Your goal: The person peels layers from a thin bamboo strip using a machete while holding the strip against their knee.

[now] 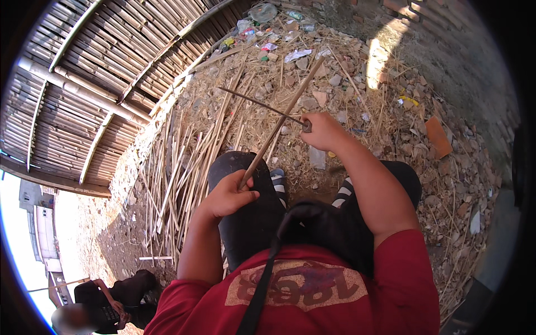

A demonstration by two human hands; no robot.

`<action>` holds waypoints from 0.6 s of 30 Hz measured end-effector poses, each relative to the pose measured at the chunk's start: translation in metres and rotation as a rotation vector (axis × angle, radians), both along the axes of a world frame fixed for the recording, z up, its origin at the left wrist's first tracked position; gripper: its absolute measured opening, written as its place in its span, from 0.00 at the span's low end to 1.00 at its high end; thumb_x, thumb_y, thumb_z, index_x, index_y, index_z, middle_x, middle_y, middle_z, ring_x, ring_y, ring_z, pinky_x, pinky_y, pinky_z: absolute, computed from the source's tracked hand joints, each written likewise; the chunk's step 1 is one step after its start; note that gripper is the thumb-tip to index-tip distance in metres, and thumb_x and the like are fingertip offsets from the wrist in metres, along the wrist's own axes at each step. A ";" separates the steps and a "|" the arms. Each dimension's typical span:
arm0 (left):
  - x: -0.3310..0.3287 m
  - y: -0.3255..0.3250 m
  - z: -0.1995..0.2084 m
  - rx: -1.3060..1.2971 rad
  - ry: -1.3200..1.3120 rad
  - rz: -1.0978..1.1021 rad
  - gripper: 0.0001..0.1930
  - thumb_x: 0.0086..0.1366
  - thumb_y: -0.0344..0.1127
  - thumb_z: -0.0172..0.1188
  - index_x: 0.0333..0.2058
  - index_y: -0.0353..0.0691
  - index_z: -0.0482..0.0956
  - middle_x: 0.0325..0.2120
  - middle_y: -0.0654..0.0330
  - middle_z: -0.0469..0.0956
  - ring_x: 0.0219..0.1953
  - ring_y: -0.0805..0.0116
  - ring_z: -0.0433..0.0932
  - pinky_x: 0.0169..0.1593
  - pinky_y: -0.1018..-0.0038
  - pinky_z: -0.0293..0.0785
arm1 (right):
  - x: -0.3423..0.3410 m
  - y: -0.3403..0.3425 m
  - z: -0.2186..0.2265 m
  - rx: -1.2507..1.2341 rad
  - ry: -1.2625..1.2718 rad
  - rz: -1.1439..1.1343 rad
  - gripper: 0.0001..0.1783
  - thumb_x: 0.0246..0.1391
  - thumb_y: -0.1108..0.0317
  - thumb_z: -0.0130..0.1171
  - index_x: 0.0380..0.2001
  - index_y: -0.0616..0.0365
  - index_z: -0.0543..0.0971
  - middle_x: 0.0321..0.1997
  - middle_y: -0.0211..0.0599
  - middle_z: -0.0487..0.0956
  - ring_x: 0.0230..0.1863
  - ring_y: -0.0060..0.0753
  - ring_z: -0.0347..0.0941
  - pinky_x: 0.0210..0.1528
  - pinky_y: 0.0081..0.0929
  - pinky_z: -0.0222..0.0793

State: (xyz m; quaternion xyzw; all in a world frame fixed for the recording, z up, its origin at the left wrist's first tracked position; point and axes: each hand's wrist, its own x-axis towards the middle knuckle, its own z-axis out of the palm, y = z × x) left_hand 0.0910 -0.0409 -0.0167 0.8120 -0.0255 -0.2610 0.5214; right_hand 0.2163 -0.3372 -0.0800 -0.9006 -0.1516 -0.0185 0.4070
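Observation:
In my left hand [231, 194] is the lower end of a long brown wooden stick [291, 103], which slants up and away to the right. My right hand [322, 132] is closed on the short handle of a long thin knife [254, 102], its dark blade pointing to the far left. Blade and stick cross a little left of my right fist; whether the edge touches the wood, I cannot tell. The stick's near part passes over my left knee [234, 167], in dark trousers.
Many split bamboo strips [184, 173] lie left of my legs. A bamboo slat wall [106, 84] stands at the far left, a brick wall [463, 61] at the right. Litter [298, 54] and rubble cover the ground ahead. Another person [114, 301] sits at the lower left.

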 end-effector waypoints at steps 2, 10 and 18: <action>0.001 -0.001 0.002 0.010 -0.004 0.037 0.12 0.60 0.31 0.67 0.37 0.41 0.72 0.23 0.72 0.66 0.25 0.84 0.63 0.28 0.80 0.59 | -0.008 0.011 0.005 -0.043 -0.046 0.087 0.14 0.42 0.62 0.65 0.34 0.55 0.81 0.26 0.45 0.82 0.34 0.54 0.80 0.39 0.49 0.75; -0.001 0.005 -0.004 -0.089 0.025 0.044 0.13 0.58 0.30 0.68 0.37 0.42 0.71 0.23 0.73 0.66 0.26 0.83 0.64 0.28 0.80 0.59 | -0.004 0.004 0.018 -0.085 0.159 0.061 0.17 0.43 0.62 0.64 0.38 0.58 0.82 0.32 0.49 0.82 0.36 0.55 0.80 0.41 0.48 0.76; -0.004 -0.001 0.005 0.016 0.012 0.016 0.14 0.58 0.30 0.69 0.36 0.42 0.70 0.22 0.74 0.65 0.24 0.84 0.63 0.26 0.80 0.57 | -0.018 0.028 0.030 -0.202 0.090 0.197 0.21 0.44 0.61 0.65 0.41 0.61 0.82 0.32 0.51 0.82 0.36 0.53 0.80 0.41 0.42 0.75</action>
